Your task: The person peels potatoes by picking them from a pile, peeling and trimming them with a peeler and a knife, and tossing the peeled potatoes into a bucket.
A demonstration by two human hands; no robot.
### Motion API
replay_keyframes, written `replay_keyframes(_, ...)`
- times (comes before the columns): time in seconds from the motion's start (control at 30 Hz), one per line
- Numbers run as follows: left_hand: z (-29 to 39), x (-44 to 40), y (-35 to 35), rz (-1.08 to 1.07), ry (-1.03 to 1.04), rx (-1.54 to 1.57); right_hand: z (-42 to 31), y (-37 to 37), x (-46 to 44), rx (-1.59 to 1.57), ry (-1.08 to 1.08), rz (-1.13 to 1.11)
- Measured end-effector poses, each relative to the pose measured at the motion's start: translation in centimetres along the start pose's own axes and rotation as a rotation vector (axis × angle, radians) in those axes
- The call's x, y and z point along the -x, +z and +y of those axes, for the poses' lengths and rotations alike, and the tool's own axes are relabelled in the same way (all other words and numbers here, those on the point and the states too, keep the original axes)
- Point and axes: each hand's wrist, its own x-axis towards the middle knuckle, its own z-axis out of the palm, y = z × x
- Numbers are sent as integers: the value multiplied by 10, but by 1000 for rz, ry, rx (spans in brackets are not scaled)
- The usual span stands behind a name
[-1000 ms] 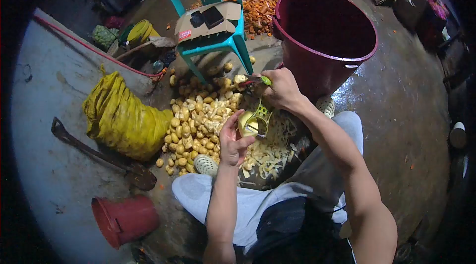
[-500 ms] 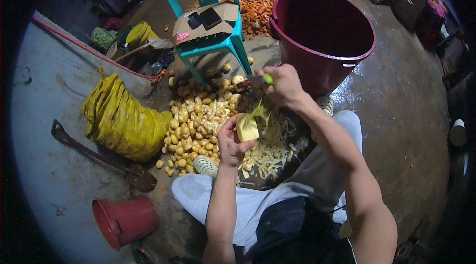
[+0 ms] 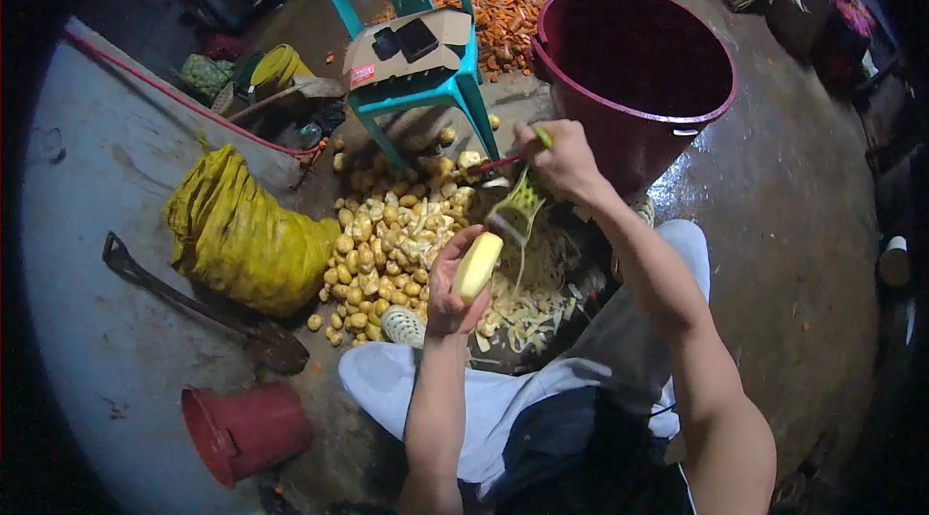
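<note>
1. The left hand [image 3: 448,287] had its grip around a peeled potato [image 3: 477,266], pale yellow and smooth on the side that showed, its upper end tilted toward the right.
2. The right hand [image 3: 563,162] had its grip closed on a green peeler [image 3: 523,205], whose perforated head pointed down toward the potato but stood apart from it. A thin strip of peel [image 3: 521,268] hung below the head.
3. A slim red item [image 3: 496,165] showed just beside the right hand; whether that hand also held it could not be told.
4. The peeled potato was in front of the person, above the boundary between a potato pile [image 3: 387,225] on the left and scattered peelings [image 3: 537,297] on the right, both on the floor [image 3: 774,254].
5. A perforated white clog [image 3: 402,326] stood at the near edge of the pile.
6. Left of the pile slumped a yellow sack [image 3: 242,229], with a shovel [image 3: 194,299] and a red bucket [image 3: 254,430] nearer the person.
7. Beyond the pile stood a teal plastic chair [image 3: 469,94] bearing a cardboard box [image 3: 406,50]; right of it stood a maroon tub [image 3: 619,142].
8. Orange scraps [image 3: 508,12] lay heaped behind the chair.
</note>
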Motion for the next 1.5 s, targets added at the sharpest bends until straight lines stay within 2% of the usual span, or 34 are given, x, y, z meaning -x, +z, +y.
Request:
replay_keyframes(0.03,0,-1,3,0,4,3,-8,2,6,-8,-33,3)
replay_keyframes(0.1,-3,-2,10,148,27,-53,-20,12,21,-219,-52,-45)
replay_keyframes(0.17,-3,-2,15,147,52,-112,-15,13,20,-68,-213,25)
replay_keyframes(0.23,-6,-1,6,61,62,-29,6,12,4,-8,-125,111)
replay_keyframes(0.27,-7,0,-4,17,45,2,15,10,-4,-8,108,30)
replay_keyframes(0.3,-9,1,-13,-26,27,32,9,7,-4,-9,105,34)
replay_keyframes(0.37,-3,0,0,32,-6,10,-11,1,3,-34,170,-33)
replay_keyframes(0.4,-2,-2,16,147,39,-92,-20,6,13,-207,-22,-17)
replay_keyframes(0.43,0,-3,16,132,0,-192,-17,10,18,-93,-167,-45)
replay_keyframes(0.47,-3,-2,14,131,17,-216,-17,13,20,-74,-193,-22)
replay_keyframes(0.53,-5,1,8,127,30,-244,-6,15,14,-14,-150,28)
replay_keyframes(0.6,-2,1,6,41,-15,-44,9,10,-2,37,7,46)
replay_keyframes(0.63,-1,1,8,35,-13,-47,13,8,-8,45,98,38)
replay_keyframes(0.7,1,3,16,161,-3,42,3,11,-1,-8,83,28)
replay_keyframes(0.73,3,3,29,226,-4,18,-18,9,9,-114,-2,15)
replay_keyframes(0.77,0,0,27,229,-3,21,-23,10,15,-143,-69,3)
replay_keyframes(0.83,-4,-2,19,81,51,-53,-28,13,23,-132,-189,0)
replay_keyframes(0.93,-4,3,17,93,36,5,7,15,0,-25,-24,103)
replay_keyframes(1.0,1,3,23,129,7,102,12,14,-4,-33,156,22)
replay_keyframes(1.03,2,2,26,129,8,102,-1,12,1,-55,148,31)
replay_keyframes(1.1,0,0,30,214,61,-81,-25,11,17,-100,-107,-7)
replay_keyframes(1.13,0,-2,27,176,55,-136,-24,12,20,-20,-251,-11)
replay_keyframes(1.17,0,1,25,184,49,-138,-18,15,20,-25,-244,-14)
replay_keyframes(1.27,0,2,25,147,77,-39,14,18,1,-6,36,63)
replay_keyframes(1.3,1,2,28,142,78,-41,12,11,-5,69,165,-11)
replay_keyframes(1.37,5,1,33,148,68,53,4,13,1,26,165,16)
replay_keyframes(1.43,3,-2,26,140,62,3,-17,13,16,-177,-113,-25)
replay_keyframes(1.5,1,-1,27,151,74,-119,-19,19,24,-185,-128,-7)
